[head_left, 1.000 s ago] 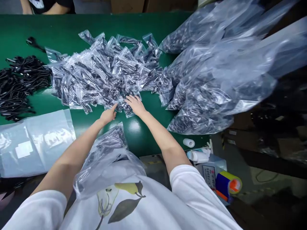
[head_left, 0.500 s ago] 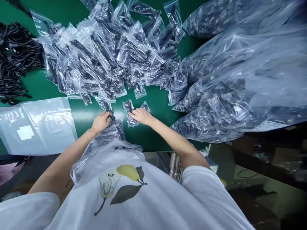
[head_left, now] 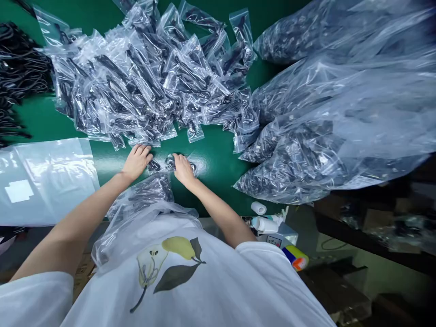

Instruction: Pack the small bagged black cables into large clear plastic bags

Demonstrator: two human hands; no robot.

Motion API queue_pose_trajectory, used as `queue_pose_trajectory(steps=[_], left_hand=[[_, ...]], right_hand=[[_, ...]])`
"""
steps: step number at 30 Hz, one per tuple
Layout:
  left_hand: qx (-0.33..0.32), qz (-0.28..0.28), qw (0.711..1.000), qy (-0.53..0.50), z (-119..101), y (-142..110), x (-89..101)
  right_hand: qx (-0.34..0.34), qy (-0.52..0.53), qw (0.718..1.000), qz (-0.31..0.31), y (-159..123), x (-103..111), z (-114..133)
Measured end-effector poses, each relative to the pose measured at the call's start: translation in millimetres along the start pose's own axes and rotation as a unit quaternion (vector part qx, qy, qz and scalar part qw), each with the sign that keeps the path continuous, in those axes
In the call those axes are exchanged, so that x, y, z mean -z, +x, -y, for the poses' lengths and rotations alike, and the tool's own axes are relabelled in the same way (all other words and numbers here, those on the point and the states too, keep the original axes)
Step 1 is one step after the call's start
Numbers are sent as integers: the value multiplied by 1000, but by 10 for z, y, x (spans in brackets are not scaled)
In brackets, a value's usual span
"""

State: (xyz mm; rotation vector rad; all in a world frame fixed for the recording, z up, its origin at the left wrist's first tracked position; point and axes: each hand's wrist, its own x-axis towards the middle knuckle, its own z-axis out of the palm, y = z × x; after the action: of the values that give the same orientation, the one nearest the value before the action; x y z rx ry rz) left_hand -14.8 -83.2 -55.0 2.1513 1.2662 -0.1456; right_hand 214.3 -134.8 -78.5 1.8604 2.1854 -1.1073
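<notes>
My left hand [head_left: 136, 160] lies with its fingers stretched out at the near edge of a heap of small clear bags of black cables [head_left: 146, 86], touching one loose small bag [head_left: 154, 165]. My right hand [head_left: 183, 169] is curled over another small bag [head_left: 169, 160] on the green table [head_left: 214, 154], close beside the left hand. Just below both hands, a large open plastic bag [head_left: 143, 200] with several small bags inside hangs from the table edge against my white shirt.
Big filled plastic bags [head_left: 323, 127] are piled at the right. Loose black cables [head_left: 20, 68] lie far left, flat empty bags [head_left: 44, 177] near left. Past the table's edge, low right, are a white roll [head_left: 258, 208], a bottle [head_left: 267, 224] and coloured tape [head_left: 295, 257].
Both hands pulled small bags back from the heap toward the table edge. The right hand then slid left to meet the left hand, and the left hand opened.
</notes>
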Motion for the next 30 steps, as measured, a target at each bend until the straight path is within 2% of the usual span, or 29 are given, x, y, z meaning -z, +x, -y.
queue_pose_trajectory(steps=[2,4,6,8,9,11,14,16,18,20,21,23,25,26,27,30], left_hand=[[-4,35,999,-2,-7,20,48],[44,51,998,0,-82,-23,64],[131,29,990,-35,-204,-78,52],[208,-14,970,-123,-346,-86,36],[227,-34,955,-188,-418,-63,33],[221,-54,914,-335,-556,34,49],[182,-45,835,-518,-745,241,121],[191,-42,770,-607,-864,366,185],[224,-42,696,-681,-976,455,246],[250,-39,636,-729,-1071,508,298],[259,-35,614,-745,-1110,521,320],[270,-18,580,-768,-1164,524,356],[274,14,558,-783,-1190,491,384],[272,33,551,-788,-1195,463,395],[267,53,547,-792,-1197,429,404],[236,107,539,-801,-1202,326,415]], right_hand=[[14,-7,1000,-1,-13,183,-173],[4,4,999,-33,-42,443,-403],[-14,27,996,-86,-49,727,-643],[-17,30,988,-153,22,1003,-874],[-15,21,982,-189,100,1136,-987],[-22,-10,972,-235,329,1391,-1201],[-76,-42,974,-210,704,1727,-1422],[-98,-34,978,-183,821,1871,-1422],[-91,32,977,-192,766,1898,-1272],[-86,185,961,-184,572,1796,-1016],[-87,283,943,-153,449,1708,-874],[-85,463,880,-58,213,1506,-614],[-66,563,824,8,39,1337,-421],[-50,578,815,16,-20,1285,-353],[-29,571,820,6,-66,1260,-303],[72,460,883,-51,-175,1324,-222]])
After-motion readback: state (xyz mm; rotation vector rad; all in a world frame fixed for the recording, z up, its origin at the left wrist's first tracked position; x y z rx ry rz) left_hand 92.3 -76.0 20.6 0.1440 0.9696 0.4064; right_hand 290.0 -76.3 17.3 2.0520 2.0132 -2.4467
